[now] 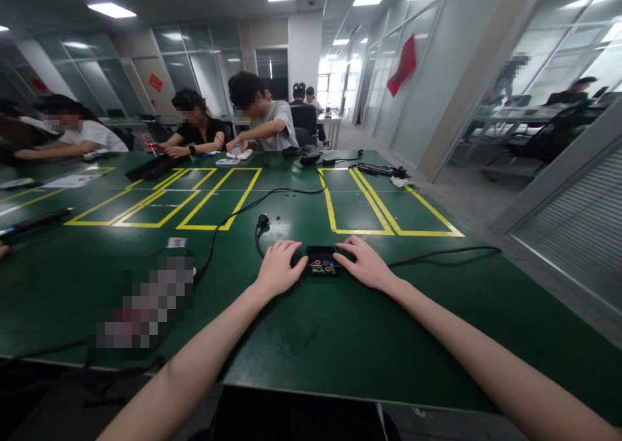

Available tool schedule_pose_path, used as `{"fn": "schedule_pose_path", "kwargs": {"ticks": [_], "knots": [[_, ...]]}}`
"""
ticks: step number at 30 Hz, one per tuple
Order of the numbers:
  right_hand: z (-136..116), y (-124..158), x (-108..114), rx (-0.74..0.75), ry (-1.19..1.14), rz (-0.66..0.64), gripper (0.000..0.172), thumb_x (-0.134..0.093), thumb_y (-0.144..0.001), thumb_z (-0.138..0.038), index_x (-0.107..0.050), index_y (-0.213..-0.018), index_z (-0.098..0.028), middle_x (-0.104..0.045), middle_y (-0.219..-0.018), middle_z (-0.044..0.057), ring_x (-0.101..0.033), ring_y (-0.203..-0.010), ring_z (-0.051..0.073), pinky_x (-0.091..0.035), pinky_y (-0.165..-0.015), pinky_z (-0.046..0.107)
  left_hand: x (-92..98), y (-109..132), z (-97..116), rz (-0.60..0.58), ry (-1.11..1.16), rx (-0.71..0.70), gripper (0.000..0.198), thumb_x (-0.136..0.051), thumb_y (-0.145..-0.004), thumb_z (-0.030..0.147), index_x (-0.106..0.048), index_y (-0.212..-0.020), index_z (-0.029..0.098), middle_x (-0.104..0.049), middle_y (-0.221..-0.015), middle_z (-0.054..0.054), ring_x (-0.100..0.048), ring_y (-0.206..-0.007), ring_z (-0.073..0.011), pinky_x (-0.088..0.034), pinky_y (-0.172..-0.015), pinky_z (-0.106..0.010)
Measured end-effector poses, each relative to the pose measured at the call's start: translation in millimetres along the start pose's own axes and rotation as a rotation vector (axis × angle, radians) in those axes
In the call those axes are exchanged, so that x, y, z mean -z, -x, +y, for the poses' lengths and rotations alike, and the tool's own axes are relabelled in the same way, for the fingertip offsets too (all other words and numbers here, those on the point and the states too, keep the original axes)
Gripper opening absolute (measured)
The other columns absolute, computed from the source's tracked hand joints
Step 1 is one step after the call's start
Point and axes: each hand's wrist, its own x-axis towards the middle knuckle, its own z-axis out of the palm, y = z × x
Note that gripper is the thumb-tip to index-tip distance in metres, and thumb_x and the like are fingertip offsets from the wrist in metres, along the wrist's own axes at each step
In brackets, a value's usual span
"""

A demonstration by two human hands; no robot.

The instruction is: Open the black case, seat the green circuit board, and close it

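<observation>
A small black case (319,251) lies opened on the green table, with a circuit board (322,267) showing inside it. My left hand (280,267) rests at the case's left side, palm down, fingers spread and thumb near its edge. On the other side, my right hand (363,263) has its fingers apart, with the fingertips close to the case's right edge. Neither hand is wrapped round anything; whether the fingertips touch the case is too small to tell. A black cable with a plug (263,220) ends beside my left hand, and another cable (447,253) runs right from behind my right hand.
Yellow tape outlines (362,232) mark the green table (311,363). A blurred-out object (150,305) lies at the left near a small label (176,242). Black items (381,170) lie at the far edge. Several people sit across the table, one handling a white object (240,153).
</observation>
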Motion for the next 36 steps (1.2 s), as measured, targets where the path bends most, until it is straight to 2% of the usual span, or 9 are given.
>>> {"fn": "schedule_pose_path", "kwargs": {"ticks": [3, 6, 10, 13, 17, 22, 29, 33, 36], "knots": [[-1, -1, -4, -0.04, -0.2, -0.032, 0.026, -0.064, -0.09, -0.037, -0.071, -0.107, -0.019, -0.069, -0.099, 0.008, -0.065, -0.09, 0.023, -0.055, -0.082, 0.038, -2.0, -3, -2, -0.034, 0.088, 0.02, 0.022, -0.063, -0.094, 0.031, -0.077, -0.108, 0.02, -0.074, -0.121, -0.009, -0.062, -0.12, -0.03, -0.049, -0.105, -0.049], [-3, -2, -5, -0.104, -0.471, -0.065, 0.03, -0.068, -0.084, -0.035, -0.064, -0.11, -0.02, -0.07, -0.09, 0.004, -0.065, -0.079, 0.019, -0.055, -0.073, 0.034, -2.7, -4, -2, -0.021, 0.347, 0.059, 0.024, -0.067, -0.089, 0.023, -0.076, -0.112, 0.02, -0.079, -0.109, -0.008, -0.072, -0.105, -0.0255, -0.056, -0.096, -0.04], [-6, 0, -3, -0.125, -0.653, -0.061, 0.035, -0.07, -0.081, -0.031, -0.063, -0.113, -0.02, -0.07, -0.087, 0.002, -0.068, -0.075, 0.017, -0.057, -0.073, 0.033, -3.1, -4, 0, -0.027, 0.566, 0.118, 0.029, -0.067, -0.087, 0.019, -0.073, -0.116, 0.018, -0.081, -0.096, -0.006, -0.077, -0.089, -0.0225, -0.06, -0.082, -0.032], [-7, 0, -3, -0.129, -0.654, -0.036, 0.038, -0.07, -0.079, -0.031, -0.066, -0.116, -0.019, -0.071, -0.092, 0.004, -0.07, -0.081, 0.018, -0.059, -0.078, 0.035, -3.4, -4, 1, -0.029, 0.583, 0.133, 0.031, -0.067, -0.087, 0.019, -0.073, -0.118, 0.017, -0.082, -0.094, -0.006, -0.078, -0.089, -0.0232, -0.06, -0.083, -0.032], [-7, 0, -4, -0.146, -0.647, -0.021, 0.034, -0.072, -0.078, -0.03, -0.069, -0.11, -0.018, -0.071, -0.091, 0.005, -0.07, -0.081, 0.019, -0.06, -0.08, 0.036, -5.5, -5, 0, -0.028, 0.578, 0.14, 0.034, -0.066, -0.089, 0.019, -0.074, -0.122, 0.016, -0.082, -0.097, -0.007, -0.078, -0.091, -0.0242, -0.061, -0.088, -0.035], [-8, 0, -4, -0.141, -0.643, -0.019, 0.032, -0.072, -0.077, -0.029, -0.069, -0.107, -0.018, -0.072, -0.089, 0.005, -0.071, -0.081, 0.019, -0.061, -0.082, 0.037, -7.6, -7, -2, -0.031, 0.59, 0.132, 0.028, -0.065, -0.089, 0.016, -0.078, -0.114, 0.015, -0.082, -0.103, -0.007, -0.078, -0.095, -0.025, -0.06, -0.095, -0.038], [-7, 0, -3, -0.118, -0.622, -0.046, 0.031, -0.071, -0.079, -0.029, -0.068, -0.108, -0.019, -0.073, -0.092, 0.005, -0.071, -0.085, 0.02, -0.061, -0.081, 0.036, -8.9, -9, -2, -0.016, 0.579, 0.123, 0.023, -0.067, -0.086, 0.014, -0.08, -0.105, 0.017, -0.082, -0.102, -0.006, -0.078, -0.095, -0.0246, -0.061, -0.095, -0.037], [-7, 1, -2, -0.102, -0.613, -0.062, 0.029, -0.07, -0.08, -0.029, -0.067, -0.108, -0.02, -0.073, -0.093, 0.005, -0.071, -0.087, 0.02, -0.06, -0.081, 0.035, -9.3, -8, -1, -0.022, 0.582, 0.121, 0.023, -0.064, -0.086, 0.016, -0.079, -0.104, 0.016, -0.082, -0.101, -0.007, -0.078, -0.094, -0.0239, -0.06, -0.093, -0.037], [-11, 1, 1, -0.086, -0.588, -0.061, 0.026, -0.068, -0.083, -0.03, -0.067, -0.107, -0.02, -0.073, -0.094, 0.005, -0.071, -0.088, 0.02, -0.06, -0.08, 0.035, -5.8, -5, -1, -0.046, 0.565, 0.113, 0.027, -0.068, -0.081, 0.017, -0.076, -0.107, 0.016, -0.081, -0.099, -0.008, -0.077, -0.092, -0.0232, -0.06, -0.089, -0.035]]}}
